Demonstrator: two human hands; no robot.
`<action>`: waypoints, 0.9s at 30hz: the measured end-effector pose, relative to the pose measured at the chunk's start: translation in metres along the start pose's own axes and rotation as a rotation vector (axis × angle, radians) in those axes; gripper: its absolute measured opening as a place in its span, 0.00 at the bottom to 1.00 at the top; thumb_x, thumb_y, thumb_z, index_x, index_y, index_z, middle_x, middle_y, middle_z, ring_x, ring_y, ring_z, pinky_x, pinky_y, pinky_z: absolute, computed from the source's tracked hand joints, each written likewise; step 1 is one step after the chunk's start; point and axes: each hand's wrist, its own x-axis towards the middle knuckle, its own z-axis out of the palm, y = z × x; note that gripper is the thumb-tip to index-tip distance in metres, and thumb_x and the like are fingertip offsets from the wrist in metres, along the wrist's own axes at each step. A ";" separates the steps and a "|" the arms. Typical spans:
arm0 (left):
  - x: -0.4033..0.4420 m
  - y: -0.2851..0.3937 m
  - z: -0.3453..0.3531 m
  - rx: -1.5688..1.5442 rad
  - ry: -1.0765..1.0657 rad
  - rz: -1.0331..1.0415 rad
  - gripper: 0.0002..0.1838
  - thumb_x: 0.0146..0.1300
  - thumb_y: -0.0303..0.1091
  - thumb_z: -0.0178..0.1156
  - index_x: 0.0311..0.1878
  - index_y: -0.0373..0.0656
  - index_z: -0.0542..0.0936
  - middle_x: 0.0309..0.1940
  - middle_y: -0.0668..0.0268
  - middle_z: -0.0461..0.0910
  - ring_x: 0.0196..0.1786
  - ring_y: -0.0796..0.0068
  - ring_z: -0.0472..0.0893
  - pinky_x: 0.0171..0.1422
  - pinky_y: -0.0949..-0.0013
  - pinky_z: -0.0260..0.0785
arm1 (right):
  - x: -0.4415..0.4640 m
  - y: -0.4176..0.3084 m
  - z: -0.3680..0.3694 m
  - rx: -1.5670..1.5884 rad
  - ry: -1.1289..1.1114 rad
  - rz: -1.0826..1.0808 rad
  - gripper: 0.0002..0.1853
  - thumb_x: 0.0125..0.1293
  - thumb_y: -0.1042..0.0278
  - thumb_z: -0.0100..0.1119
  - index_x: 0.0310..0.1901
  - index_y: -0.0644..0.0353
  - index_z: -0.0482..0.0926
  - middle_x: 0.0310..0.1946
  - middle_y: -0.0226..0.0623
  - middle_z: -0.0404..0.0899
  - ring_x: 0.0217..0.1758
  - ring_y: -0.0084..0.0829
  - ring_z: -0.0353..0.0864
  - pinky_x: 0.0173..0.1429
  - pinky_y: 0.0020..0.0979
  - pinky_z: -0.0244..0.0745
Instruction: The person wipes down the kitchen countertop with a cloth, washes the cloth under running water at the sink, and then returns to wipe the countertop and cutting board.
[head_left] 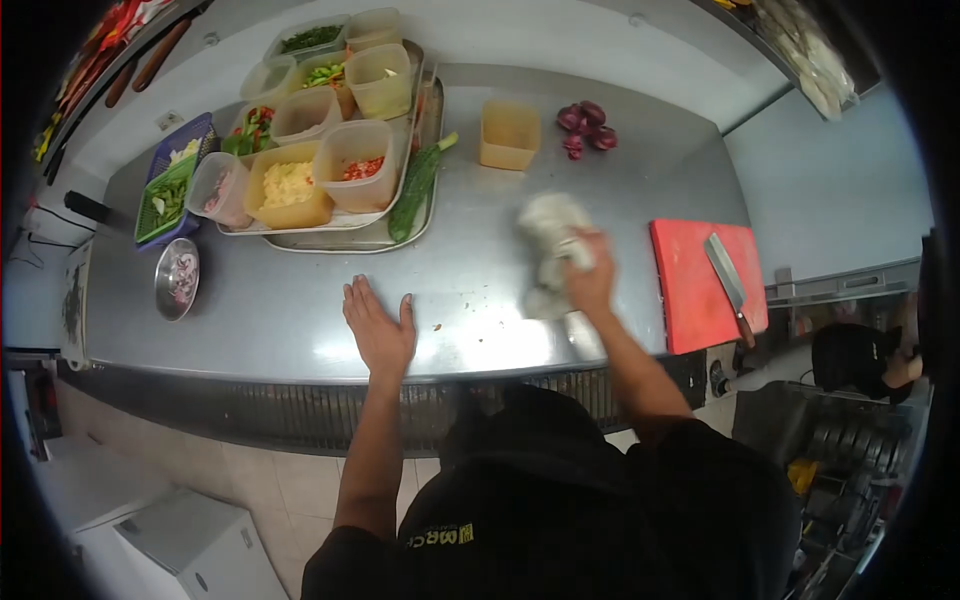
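My right hand [592, 272] grips a pale cloth [552, 245] against the steel worktop [480, 225]; both are somewhat blurred. Palm down near the worktop's front edge, my left hand [378, 325] lies flat with the thumb apart and holds nothing. Small dark scraps [480, 318] are scattered on the steel between the two hands. Right of the cloth lies a red cutting board [685, 290], with a knife [725, 272] resting across it, its handle toward the front. Behind the cloth stands an orange-tinted plastic container [510, 137].
Red onions [585, 128] sit at the back. On the left, a tray [425, 205] carries several plastic containers of chopped food and a cucumber [415, 190]. Beside it are a metal bowl [177, 280] of sliced onion and a green basket [165, 205]. Another person [860, 360] is at far right.
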 end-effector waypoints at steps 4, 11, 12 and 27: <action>-0.001 -0.004 0.005 -0.130 0.018 -0.012 0.42 0.66 0.45 0.63 0.73 0.27 0.59 0.71 0.40 0.63 0.76 0.39 0.58 0.81 0.46 0.48 | 0.000 0.119 -0.089 -0.766 -0.235 0.147 0.32 0.68 0.48 0.58 0.72 0.48 0.71 0.77 0.56 0.55 0.78 0.59 0.55 0.78 0.59 0.46; -0.093 -0.022 -0.032 -0.474 0.279 -0.301 0.29 0.69 0.28 0.57 0.71 0.29 0.65 0.71 0.41 0.65 0.75 0.42 0.63 0.79 0.51 0.54 | -0.096 -0.060 0.088 -0.663 -0.384 -0.062 0.37 0.67 0.46 0.51 0.76 0.51 0.63 0.78 0.59 0.51 0.77 0.68 0.51 0.75 0.66 0.42; -0.122 -0.026 -0.048 -0.424 0.236 -0.326 0.29 0.69 0.28 0.58 0.71 0.31 0.65 0.71 0.42 0.65 0.75 0.43 0.64 0.79 0.52 0.55 | -0.110 -0.088 0.108 -0.597 -0.450 -0.111 0.37 0.68 0.46 0.50 0.75 0.52 0.64 0.77 0.58 0.51 0.76 0.69 0.51 0.75 0.66 0.42; -0.452 -0.333 -0.189 0.089 0.756 -1.465 0.09 0.65 0.28 0.57 0.42 0.33 0.82 0.35 0.48 0.84 0.40 0.50 0.85 0.48 0.55 0.76 | -0.209 -0.403 0.459 -0.006 -0.771 -0.823 0.35 0.52 0.76 0.64 0.66 0.50 0.74 0.71 0.46 0.62 0.73 0.56 0.61 0.73 0.56 0.54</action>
